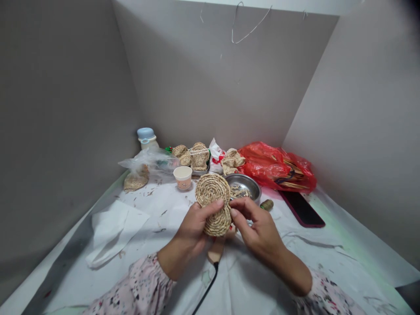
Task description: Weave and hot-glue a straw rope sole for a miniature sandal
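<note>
My left hand point(196, 222) grips a figure-eight piece of coiled straw braid point(212, 192), its thumb lying across the front near the waist. The upper coil faces me, and the piece is held upright above the table. At its right edge, the thumb and index finger of my right hand point(257, 225) pinch the rim; whether a loose strand lies between them I cannot make out. Below the piece lies a wooden-handled tool point(215, 250) with a black cord point(207, 291); its front end is mostly hidden.
Behind stand a paper cup point(183, 178), a metal bowl point(254, 186) with straw scraps, and woven straw pieces point(199, 156). A red plastic bag point(265, 164) and a phone point(302, 209) are right. Left are white paper point(114, 227), a woven straw piece point(135, 180) and a blue-lidded bottle point(146, 137).
</note>
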### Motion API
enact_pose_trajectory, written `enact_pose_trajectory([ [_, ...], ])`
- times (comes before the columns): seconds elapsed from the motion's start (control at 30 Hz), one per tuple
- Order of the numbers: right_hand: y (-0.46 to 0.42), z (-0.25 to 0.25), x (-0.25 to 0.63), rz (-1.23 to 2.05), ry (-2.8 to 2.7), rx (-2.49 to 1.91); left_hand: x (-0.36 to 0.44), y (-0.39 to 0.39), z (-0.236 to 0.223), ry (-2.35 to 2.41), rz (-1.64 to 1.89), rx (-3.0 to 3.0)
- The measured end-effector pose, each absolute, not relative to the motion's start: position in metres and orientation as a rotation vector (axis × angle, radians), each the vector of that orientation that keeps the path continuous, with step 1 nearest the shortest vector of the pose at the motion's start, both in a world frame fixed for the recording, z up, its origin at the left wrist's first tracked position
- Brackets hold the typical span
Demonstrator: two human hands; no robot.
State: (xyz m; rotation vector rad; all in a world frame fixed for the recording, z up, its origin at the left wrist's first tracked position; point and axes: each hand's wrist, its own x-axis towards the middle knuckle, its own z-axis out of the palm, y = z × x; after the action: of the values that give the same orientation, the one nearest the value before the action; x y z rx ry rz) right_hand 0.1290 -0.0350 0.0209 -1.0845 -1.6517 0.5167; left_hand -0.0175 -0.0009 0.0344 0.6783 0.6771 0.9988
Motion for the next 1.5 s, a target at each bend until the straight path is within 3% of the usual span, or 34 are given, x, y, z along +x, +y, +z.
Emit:
enact_pose_trajectory([
  [0.47, -0.022, 0.016, 0.131, 1.045, -1.231, -1.078, -0.018, 0.001, 0.032, 0.625, 0.987, 0.632],
  [0.63, -0.017, 0.011, 0.132, 0.928, -1.253, -1.164, -0.020, 0.004, 0.029, 0.657, 1.004, 0.674],
  [0.8, -0.023, 0.015, 0.139, 0.294, -1.550, -1.501, -0.026, 0.013, 0.036, 0.729, 1.174, 0.734],
  [0.97, -0.043, -0.002, 0.125, 0.014, -2.032, -1.737, -0.034, 0.020, 0.046, 0.847, 1.352, 0.778],
  [1.3, -0.054, -0.029, 0.085, -0.183, -2.080, -1.978, -0.042, 0.028, 0.050, 0.831, 1.540, 0.764],
  [1.5, -0.055, -0.029, 0.084, -0.003, -2.073, -2.060, -0.049, 0.038, 0.047, 0.792, 1.614, 0.729],
])
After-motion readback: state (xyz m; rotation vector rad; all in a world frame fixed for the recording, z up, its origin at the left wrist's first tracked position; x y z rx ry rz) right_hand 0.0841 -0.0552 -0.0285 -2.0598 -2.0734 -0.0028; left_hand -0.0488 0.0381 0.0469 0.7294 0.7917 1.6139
